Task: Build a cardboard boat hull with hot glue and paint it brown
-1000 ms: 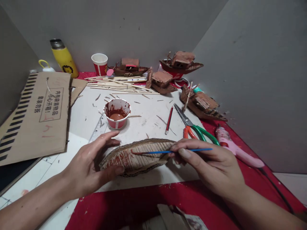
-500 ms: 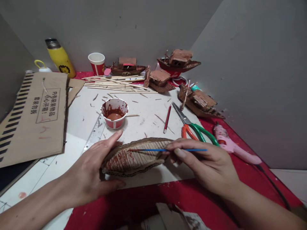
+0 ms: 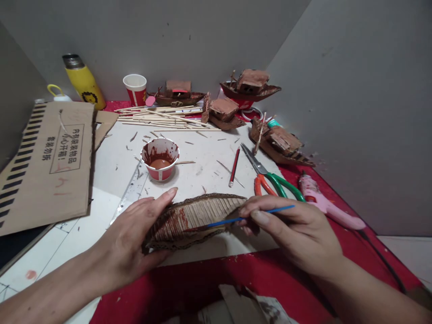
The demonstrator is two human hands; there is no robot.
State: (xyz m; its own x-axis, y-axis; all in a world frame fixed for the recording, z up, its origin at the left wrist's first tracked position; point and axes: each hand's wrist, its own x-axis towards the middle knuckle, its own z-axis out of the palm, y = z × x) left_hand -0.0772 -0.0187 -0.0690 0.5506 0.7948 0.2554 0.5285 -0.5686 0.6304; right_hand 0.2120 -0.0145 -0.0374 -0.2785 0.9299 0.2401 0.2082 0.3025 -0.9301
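Observation:
A boat-shaped corrugated cardboard hull (image 3: 202,213) lies tilted between my hands, its left part streaked with red-brown paint and its right part bare. My left hand (image 3: 135,234) grips the hull's left end, thumb along one edge and fingers along the other. In my right hand (image 3: 283,225) is a thin blue paintbrush (image 3: 222,222), pinched between thumb and fingers. The brush tip touches the ridged inside near the lower edge. Some right-hand fingers are hidden behind the hull's right end. Beyond the hull stands a paper cup of brown paint (image 3: 160,159).
Scissors (image 3: 266,175), a red pencil (image 3: 234,166) and a pink glue gun (image 3: 324,202) lie to the right. Several brown model boats (image 3: 283,144) and wooden sticks (image 3: 165,118) are at the back. Printed cardboard (image 3: 50,166) and a yellow bottle (image 3: 84,83) stand left.
The brush tip has moved down and slightly right, from the hull's upper middle to near its lower edge. The brush is tilted more. Red-brown paint covers more of the left part.

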